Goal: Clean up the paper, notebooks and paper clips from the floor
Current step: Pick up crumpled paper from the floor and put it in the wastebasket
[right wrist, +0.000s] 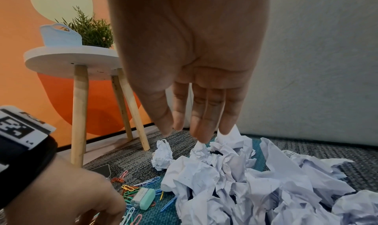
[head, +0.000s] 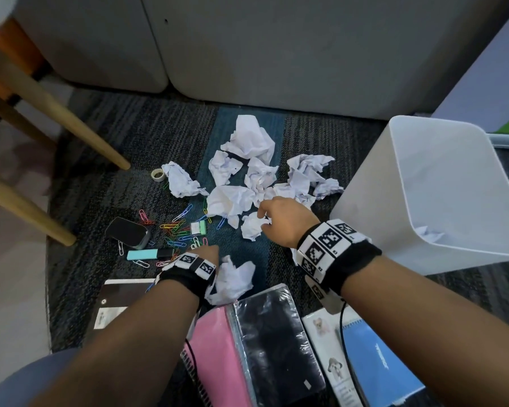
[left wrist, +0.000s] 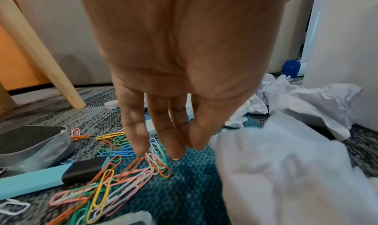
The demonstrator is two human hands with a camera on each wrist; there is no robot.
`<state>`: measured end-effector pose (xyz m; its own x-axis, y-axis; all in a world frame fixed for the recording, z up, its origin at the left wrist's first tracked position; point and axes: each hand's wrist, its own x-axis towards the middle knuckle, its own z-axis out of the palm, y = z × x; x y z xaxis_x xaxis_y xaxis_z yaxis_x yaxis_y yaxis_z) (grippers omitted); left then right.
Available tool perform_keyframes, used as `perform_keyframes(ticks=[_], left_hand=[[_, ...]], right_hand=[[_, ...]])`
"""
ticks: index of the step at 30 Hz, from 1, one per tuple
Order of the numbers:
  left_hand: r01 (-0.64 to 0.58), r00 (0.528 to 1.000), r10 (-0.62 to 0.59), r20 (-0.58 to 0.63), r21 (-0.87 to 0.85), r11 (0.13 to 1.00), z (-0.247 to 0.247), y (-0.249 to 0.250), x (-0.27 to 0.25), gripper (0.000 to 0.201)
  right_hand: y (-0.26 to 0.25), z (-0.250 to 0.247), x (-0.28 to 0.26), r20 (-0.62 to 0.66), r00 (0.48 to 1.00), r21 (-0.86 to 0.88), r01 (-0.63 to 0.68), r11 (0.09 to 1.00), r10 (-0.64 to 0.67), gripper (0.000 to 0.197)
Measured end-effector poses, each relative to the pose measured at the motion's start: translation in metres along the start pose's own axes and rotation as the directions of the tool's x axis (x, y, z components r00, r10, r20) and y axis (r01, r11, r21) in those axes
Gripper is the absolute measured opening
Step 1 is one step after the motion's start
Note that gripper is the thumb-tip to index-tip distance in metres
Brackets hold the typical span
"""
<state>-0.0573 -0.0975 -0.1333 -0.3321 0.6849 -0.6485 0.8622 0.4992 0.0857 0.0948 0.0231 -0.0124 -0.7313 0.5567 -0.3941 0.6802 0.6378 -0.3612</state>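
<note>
- Nearest the person, several notebooks (head: 265, 345) lie side by side on the carpet: a pink one, a black one, a white one and a blue one, with another black one to the left. None has been gathered yet.
- Just beyond them, the left hand (head: 204, 254) hangs low over a scatter of coloured paper clips (left wrist: 131, 175). Its fingers (left wrist: 174, 131) point down, straight and close together, tips just above the clips, holding nothing. A crumpled paper ball (head: 232, 279) lies right beside this wrist.
- Among the clips lie a teal highlighter (head: 149, 254), a dark open case (head: 127, 232) and a small mint stapler (right wrist: 143, 197).
- Further out, the right hand (head: 279, 220) reaches over a small crumpled ball (head: 252, 227). Its fingers (right wrist: 204, 120) hang straight and narrow, gripping nothing.
- Beyond that, the main heap of crumpled paper (head: 256, 168) spreads across the carpet, with a roll of tape (head: 157, 174) to its left.
- To the right stands a white bin (head: 441, 201) with one paper ball already inside.
- Judged step: early in clearing the paper. The next move probably calls for closing each hand round the nearest ball and carrying it to the bin.
</note>
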Motion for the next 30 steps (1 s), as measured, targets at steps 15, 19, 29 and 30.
perform_keyframes(ticks=[15,19,29,30], left_hand=[[-0.158,0.975,0.181,0.125,-0.174,0.972,0.026,0.050,-0.003,0.056],[-0.176,0.978,0.203,0.048,-0.330,0.927,0.011,0.054,0.000,0.038],[-0.420,0.906,0.182,-0.381,-0.769,0.482,-0.128,0.083,-0.018,0.031],[-0.435,0.900,0.193,-0.391,-0.774,0.460,-0.138,0.089,-0.023,0.031]], right_hand=[[0.010,0.000,-0.018,0.057,0.998,-0.033,-0.039,0.999,0.041,0.031],[0.017,-0.006,-0.021,0.057,0.995,-0.011,-0.079,0.997,0.080,0.033],[0.024,-0.032,-0.025,-0.191,0.975,0.068,-0.105,0.992,0.117,0.107],[0.024,-0.038,-0.027,-0.232,0.966,0.089,-0.098,0.991,0.116,0.111]])
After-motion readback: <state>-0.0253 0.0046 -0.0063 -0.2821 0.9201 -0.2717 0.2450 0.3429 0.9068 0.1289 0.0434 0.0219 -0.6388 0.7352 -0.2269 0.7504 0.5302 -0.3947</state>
